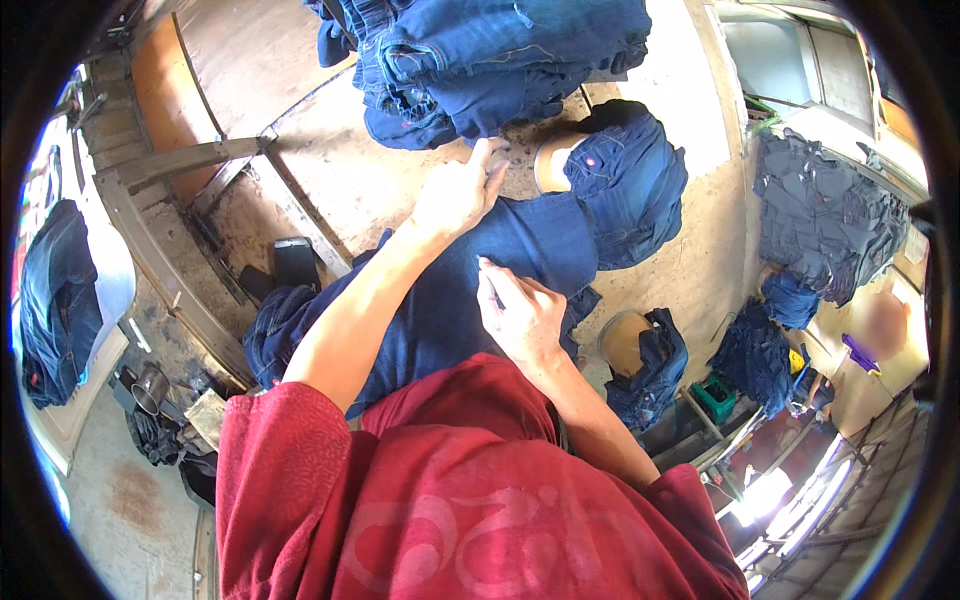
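A dark blue denim garment [540, 235], apparently a trouser leg, lies stretched out in front of me. My left hand [458, 195] is above its far edge, fingers curled together around a small greyish thing too blurred to name. Closer to my body, my right hand [522, 312] is over the denim with its fingers pinched. A small dark thing shows at those fingertips, and I cannot make out what it is. The garment's bunched part [275, 330] spreads out to the left, partly behind my left forearm.
A tall pile of folded jeans [500, 70] stands beyond my hands. More jeans [635, 180] drape over a rounded form at right, and another pair [650, 370] hangs nearer. Dark garments [825, 210] are heaped far right. A wooden frame [180, 165] runs along the left.
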The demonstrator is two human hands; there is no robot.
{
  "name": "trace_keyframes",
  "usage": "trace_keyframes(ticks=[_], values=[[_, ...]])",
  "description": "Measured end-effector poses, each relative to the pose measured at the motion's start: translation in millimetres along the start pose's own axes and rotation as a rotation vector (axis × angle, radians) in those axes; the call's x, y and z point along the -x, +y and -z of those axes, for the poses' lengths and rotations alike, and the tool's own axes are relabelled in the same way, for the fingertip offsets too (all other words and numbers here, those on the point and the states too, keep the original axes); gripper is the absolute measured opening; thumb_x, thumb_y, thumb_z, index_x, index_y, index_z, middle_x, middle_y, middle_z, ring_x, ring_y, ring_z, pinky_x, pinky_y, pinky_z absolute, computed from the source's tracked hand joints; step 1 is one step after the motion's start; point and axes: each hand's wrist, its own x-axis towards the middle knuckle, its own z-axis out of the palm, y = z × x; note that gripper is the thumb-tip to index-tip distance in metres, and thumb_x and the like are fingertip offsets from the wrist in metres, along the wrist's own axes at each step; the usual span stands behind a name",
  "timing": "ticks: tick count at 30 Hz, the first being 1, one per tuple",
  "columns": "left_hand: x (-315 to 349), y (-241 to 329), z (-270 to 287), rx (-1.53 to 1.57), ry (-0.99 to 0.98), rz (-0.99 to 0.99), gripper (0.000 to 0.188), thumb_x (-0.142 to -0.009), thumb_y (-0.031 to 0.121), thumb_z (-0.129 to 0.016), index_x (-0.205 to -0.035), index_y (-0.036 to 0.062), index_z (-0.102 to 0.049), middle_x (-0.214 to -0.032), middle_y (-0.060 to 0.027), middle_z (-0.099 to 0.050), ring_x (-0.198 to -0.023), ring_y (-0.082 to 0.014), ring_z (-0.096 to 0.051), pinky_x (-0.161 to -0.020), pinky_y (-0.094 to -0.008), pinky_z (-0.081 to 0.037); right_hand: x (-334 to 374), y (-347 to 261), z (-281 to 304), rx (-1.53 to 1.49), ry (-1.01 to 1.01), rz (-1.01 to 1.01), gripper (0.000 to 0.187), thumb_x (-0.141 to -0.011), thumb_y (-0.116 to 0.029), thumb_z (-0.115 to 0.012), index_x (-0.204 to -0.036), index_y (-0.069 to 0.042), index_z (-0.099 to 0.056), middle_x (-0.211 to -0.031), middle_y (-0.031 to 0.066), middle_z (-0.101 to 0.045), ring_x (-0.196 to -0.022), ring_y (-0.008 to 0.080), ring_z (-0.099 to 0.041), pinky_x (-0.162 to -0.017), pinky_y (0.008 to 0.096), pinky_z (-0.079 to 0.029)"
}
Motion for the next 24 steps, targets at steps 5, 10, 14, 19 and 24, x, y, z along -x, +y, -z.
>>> trace_keyframes(ticks=[5,10,14,19,24], values=[[1.1,-1.8,-2.6,0.01,-0.038,0.03,0.033,-0.106,0.031,-0.072,-0.133,0.0143,-0.064,-0.052,-0.0112,-0.061,-0.045,-0.0294,-0.065,-0.045,-0.0442,-0.053,-1.9,-4.0,5.5,0.126,-0.056,0.004,0.008,-0.095,-0.009,-0.079,-0.101,-0.014,-0.078,-0.067,0.0031,-0.07,-0.051,0.018,-0.067,-0.048,0.0349,-0.053],[3.3,-5.3,-8.2,-0.047,0.01,0.001,0.032,-0.106,0.033,-0.071,-0.13,0.0125,-0.066,-0.051,-0.0116,-0.059,-0.044,-0.0305,-0.064,-0.045,-0.0453,-0.052,9.0,-6.5,18.0,0.043,-0.087,-0.054,0.012,-0.092,-0.005,-0.079,-0.102,-0.012,-0.078,-0.069,0.0057,-0.072,-0.054,0.0206,-0.071,-0.05,0.0349,-0.054],[3.7,-4.2,-7.9,-0.029,-0.007,0.022,0.031,-0.107,0.033,-0.071,-0.128,0.0123,-0.066,-0.051,-0.0119,-0.059,-0.043,-0.031,-0.063,-0.044,-0.0459,-0.052,-2.6,0.1,2.2,-0.018,-0.002,-0.026,0.009,-0.093,-0.003,-0.079,-0.097,-0.009,-0.075,-0.071,0.0054,-0.072,-0.054,0.0197,-0.069,-0.051,0.0336,-0.054],[2.1,-2.4,-5.0,-0.029,-0.011,0.005,0.029,-0.107,0.032,-0.071,-0.128,0.0128,-0.066,-0.051,-0.0115,-0.059,-0.043,-0.0306,-0.063,-0.045,-0.0449,-0.053,-0.7,-3.2,10.8,0.123,-0.143,-0.029,0.008,-0.094,-0.004,-0.08,-0.096,-0.01,-0.075,-0.067,0.0038,-0.068,-0.052,0.0189,-0.068,-0.05,0.0338,-0.053],[2.3,-5.0,-8.8,-0.088,0.07,-0.076,0.028,-0.106,0.033,-0.072,-0.125,0.012,-0.069,-0.05,-0.0103,-0.057,-0.042,-0.0289,-0.061,-0.044,-0.043,-0.051,2.3,-1.4,13.5,-0.033,-0.038,-0.042,0.007,-0.094,-0.004,-0.079,-0.096,-0.009,-0.075,-0.069,0.0048,-0.071,-0.053,0.0199,-0.069,-0.052,0.0344,-0.055]])
